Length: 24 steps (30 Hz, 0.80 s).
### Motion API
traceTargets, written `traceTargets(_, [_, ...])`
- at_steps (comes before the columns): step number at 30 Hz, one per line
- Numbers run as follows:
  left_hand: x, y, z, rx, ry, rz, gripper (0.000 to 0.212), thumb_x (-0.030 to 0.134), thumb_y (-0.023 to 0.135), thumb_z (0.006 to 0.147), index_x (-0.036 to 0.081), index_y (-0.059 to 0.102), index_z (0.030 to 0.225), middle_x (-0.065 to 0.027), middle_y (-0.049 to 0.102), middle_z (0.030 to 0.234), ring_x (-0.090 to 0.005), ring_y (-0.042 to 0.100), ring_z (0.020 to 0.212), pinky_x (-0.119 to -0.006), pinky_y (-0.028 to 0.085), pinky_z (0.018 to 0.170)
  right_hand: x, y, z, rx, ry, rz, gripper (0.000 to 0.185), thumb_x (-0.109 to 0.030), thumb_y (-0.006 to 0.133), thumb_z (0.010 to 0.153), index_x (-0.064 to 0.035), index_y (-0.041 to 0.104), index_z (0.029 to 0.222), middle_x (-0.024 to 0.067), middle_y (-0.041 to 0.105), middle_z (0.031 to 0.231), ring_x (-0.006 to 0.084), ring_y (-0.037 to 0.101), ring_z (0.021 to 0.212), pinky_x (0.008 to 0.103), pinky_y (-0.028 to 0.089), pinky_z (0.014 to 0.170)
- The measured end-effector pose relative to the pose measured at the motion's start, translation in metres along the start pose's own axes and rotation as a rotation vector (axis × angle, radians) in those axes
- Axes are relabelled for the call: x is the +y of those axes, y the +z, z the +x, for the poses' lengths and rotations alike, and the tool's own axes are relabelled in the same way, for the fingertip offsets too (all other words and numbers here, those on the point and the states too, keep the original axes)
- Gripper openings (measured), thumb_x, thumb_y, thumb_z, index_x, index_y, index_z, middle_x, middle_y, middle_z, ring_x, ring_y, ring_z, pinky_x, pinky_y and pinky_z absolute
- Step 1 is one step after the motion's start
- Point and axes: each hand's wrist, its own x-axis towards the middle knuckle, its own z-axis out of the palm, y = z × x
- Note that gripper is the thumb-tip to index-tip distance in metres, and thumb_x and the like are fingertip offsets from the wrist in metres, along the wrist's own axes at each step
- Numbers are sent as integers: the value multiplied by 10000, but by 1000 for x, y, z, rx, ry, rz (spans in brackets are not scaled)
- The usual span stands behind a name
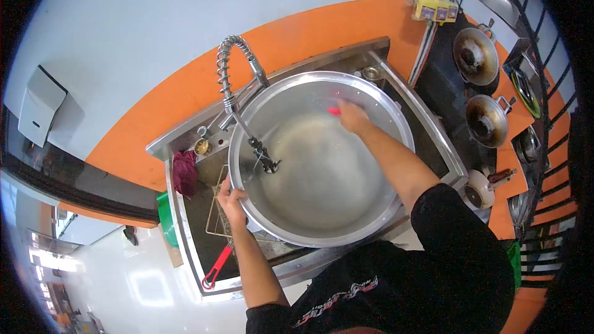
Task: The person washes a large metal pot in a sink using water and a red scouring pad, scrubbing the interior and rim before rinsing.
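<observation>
A large round aluminum pot (325,195) rests tilted over a stainless steel sink (417,102). My left hand (232,202) grips the pot's rim at its lower left side. Inside the pot, near the far right wall, my right hand (353,117) is closed on a small red item (333,111), blurred and too unclear to name. Cloudy residue or liquid shows on the pot's bottom; which one I cannot tell. A spring-neck faucet (225,74) arches over the pot's left rim, its dark wrapped spout end (264,155) hanging inside.
At the sink's left lie a maroon cloth (184,172), a wire rack (213,222) and a red-handled utensil (218,265). A green container (167,218) stands beyond the left edge. Stained woks (475,55) and a pan (480,189) stand to the right.
</observation>
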Motion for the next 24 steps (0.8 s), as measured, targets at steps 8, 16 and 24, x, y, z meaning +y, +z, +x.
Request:
traceTargets(8, [-11,13,8,-44,-3,-31,631,75,529,531,-50,610,1144,-57,596,961,-161,539,876,-257,403,788,21,2,11,317,-233,-128,292,-119,537,834,-2,513,1100,209,607,1037,373,580,973,468,444,866])
traceTargets(16, [-5,23,12,-84,-20,-38,653,56,527,535,-54,587,1176,-66,598,980,-161,544,891,-259,405,814,37,7,-3,392,-355,-152,276,-198,465,922,-28,567,1114,183,551,1221,345,529,1125,452,415,958])
traceTargets(24, [-12,21,16,-109,-1,-69,644,57,505,553,-61,580,1181,-75,607,1001,-168,553,909,-258,410,823,14,55,1,69,-96,226,308,-205,474,907,-29,515,1157,215,484,1267,354,495,1163,473,392,964])
